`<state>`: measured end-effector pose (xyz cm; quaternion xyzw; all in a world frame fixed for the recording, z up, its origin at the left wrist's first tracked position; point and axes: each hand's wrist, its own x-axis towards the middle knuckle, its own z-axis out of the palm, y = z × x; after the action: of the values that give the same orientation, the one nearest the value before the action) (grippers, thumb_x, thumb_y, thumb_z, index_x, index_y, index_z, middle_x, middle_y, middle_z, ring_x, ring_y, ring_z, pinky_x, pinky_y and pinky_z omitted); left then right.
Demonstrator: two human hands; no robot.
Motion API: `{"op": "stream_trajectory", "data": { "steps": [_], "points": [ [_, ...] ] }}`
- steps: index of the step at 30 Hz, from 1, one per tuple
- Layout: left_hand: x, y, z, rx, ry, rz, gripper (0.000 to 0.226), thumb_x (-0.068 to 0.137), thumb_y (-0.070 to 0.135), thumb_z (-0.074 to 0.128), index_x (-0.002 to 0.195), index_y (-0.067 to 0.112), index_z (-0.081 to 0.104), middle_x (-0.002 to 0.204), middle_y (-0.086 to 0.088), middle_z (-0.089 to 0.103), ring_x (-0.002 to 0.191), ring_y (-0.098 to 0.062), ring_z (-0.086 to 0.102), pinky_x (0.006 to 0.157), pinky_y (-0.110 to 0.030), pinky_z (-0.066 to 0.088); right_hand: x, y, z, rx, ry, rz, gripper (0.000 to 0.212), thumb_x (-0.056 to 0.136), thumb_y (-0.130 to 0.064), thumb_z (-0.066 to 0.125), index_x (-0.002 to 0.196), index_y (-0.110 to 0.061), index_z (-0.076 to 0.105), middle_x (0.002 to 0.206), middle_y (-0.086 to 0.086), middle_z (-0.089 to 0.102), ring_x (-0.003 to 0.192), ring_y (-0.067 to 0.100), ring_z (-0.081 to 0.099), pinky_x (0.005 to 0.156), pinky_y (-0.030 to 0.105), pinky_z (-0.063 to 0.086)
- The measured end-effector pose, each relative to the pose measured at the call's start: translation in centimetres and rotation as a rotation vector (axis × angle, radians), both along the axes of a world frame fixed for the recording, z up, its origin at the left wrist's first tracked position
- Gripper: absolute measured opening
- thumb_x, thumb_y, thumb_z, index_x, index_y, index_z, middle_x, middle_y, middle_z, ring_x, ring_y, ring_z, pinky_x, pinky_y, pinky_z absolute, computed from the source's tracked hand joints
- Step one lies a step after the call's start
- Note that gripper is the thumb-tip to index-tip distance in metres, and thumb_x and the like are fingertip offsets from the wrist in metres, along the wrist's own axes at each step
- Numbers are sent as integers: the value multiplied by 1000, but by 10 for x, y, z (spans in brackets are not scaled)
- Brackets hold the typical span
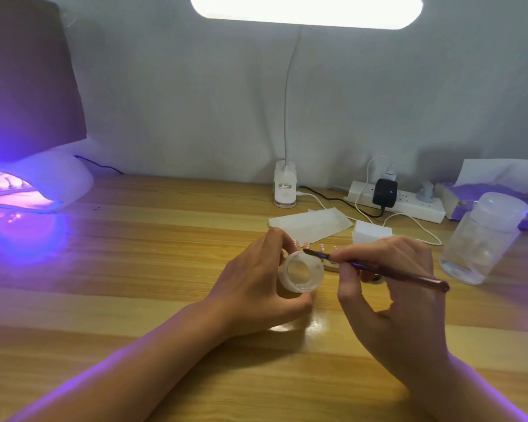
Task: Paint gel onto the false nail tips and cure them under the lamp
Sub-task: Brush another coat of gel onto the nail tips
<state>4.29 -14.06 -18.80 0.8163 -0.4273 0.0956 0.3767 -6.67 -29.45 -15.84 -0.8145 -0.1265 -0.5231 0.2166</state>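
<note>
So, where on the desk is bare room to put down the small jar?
The desk is bare between the curing lamp and the left hand. Behind the small jar it is crowded: nail tips, paper, power strip.

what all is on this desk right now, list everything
gel pot: one, white, in left hand, mid-table
brush: one, purple handle, in right hand, tip at pot rim
nail tips: at least four, pink, row behind pot, partly hidden
curing lamp: one, white, lit violet, far left
desk lamp: one, white, back centre
power strip: one, white, back right
adapter: one, black, in strip
jar: one, clear, right
block: one, white, behind hands
sheet: one, white, left of block
box: one, purple, far right
table: one, wood
left hand: grips pot
right hand: pinches brush
</note>
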Motion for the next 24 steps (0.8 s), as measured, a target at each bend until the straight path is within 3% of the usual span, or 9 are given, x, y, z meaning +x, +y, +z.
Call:
{"op": "stream_trajectory", "data": {
  "steps": [4, 11, 24],
  "points": [
    [1, 0, 0, 5, -1, -3, 56, 70, 56, 71, 107, 34, 36, 105, 17, 54, 95, -9, 57, 71, -35, 56, 2, 2, -4, 45, 64, 27, 11, 81, -26, 59, 91, -21, 62, 86, -30, 46, 78, -2, 49, 67, 47, 50],
    [0, 0, 0, 22, -46, -15, 57, 70, 57, 71, 107, 34, 34, 104, 17, 51, 94, -8, 55, 70, -35, 56, 7, -2, -11, -58, 138, -22, 14, 81, -28, 61, 88, -17, 67, 82, -32, 43, 76, -9, 44, 86, 31, 40],
    [0, -1, 0, 3, -44, -18, 59, 70, 55, 74, 108, 32, 36, 104, 15, 52, 94, -10, 55, 68, -37, 56, 8, -3, -12, -96, 175, -46, 16, 80, -27, 59, 88, -18, 69, 80, -25, 49, 75, -5, 47, 88, 32, 41]
  ]
}}
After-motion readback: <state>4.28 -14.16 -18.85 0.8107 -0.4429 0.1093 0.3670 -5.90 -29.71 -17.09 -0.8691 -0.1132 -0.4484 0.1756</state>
